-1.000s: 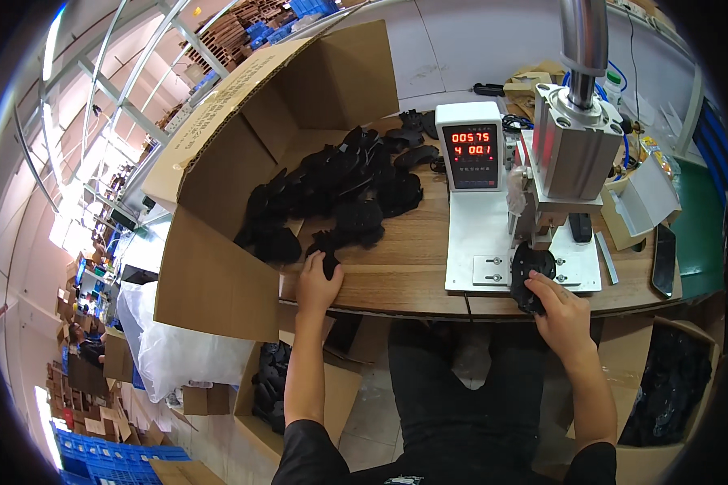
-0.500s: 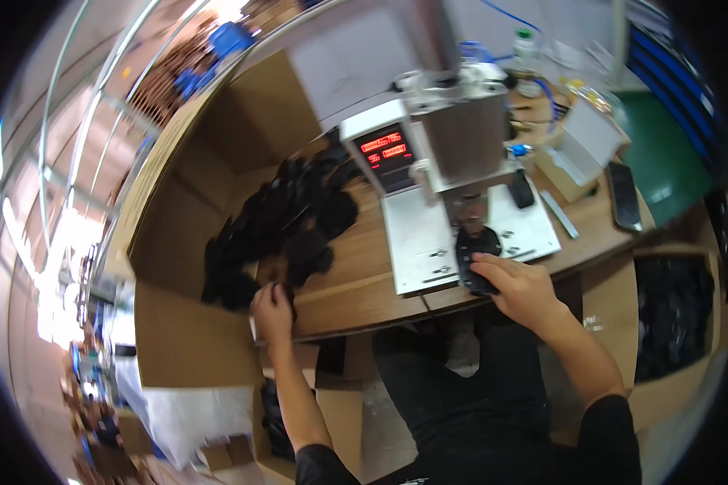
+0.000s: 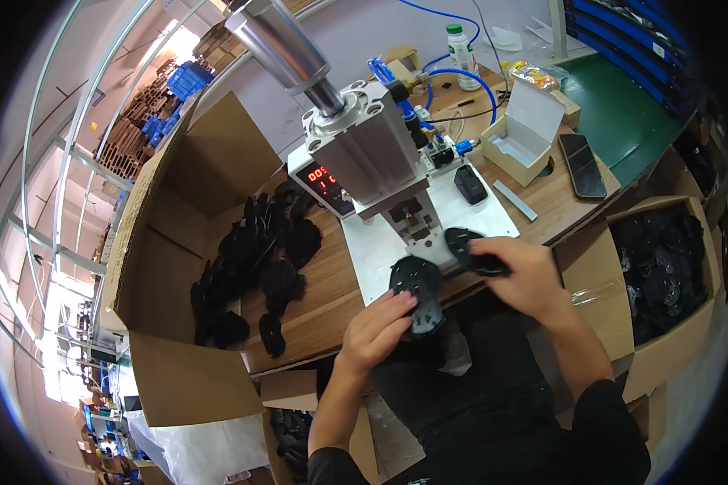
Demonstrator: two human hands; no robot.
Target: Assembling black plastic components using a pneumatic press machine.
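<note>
Near the front edge of a metal press (image 3: 368, 158), my left hand (image 3: 376, 330) grips a long black oval piece (image 3: 416, 293) with small pegs or holes on its face and a fuzzy-looking rim. A second, smoother black oval piece (image 3: 466, 246) is pinched by my right hand (image 3: 527, 279), just to the right of the first; the two pieces are apart. The press's white base plate (image 3: 364, 255) lies beyond both hands. A pile of similar black pieces (image 3: 255, 250) spreads over the table at the left, with one loose black piece (image 3: 272, 335) near the table edge.
An open cardboard box (image 3: 194, 380) lies on its side around the pile. Another box (image 3: 663, 376) at the right holds several black parts. On the table are a small open carton (image 3: 514, 162), a phone (image 3: 582, 166), a metal strip (image 3: 514, 200), a bottle (image 3: 462, 56) and blue hoses (image 3: 489, 85).
My left hand has come from the pile to the front of the press with a black piece. My right hand has drawn its black piece away from under the press head. The view has shifted.
</note>
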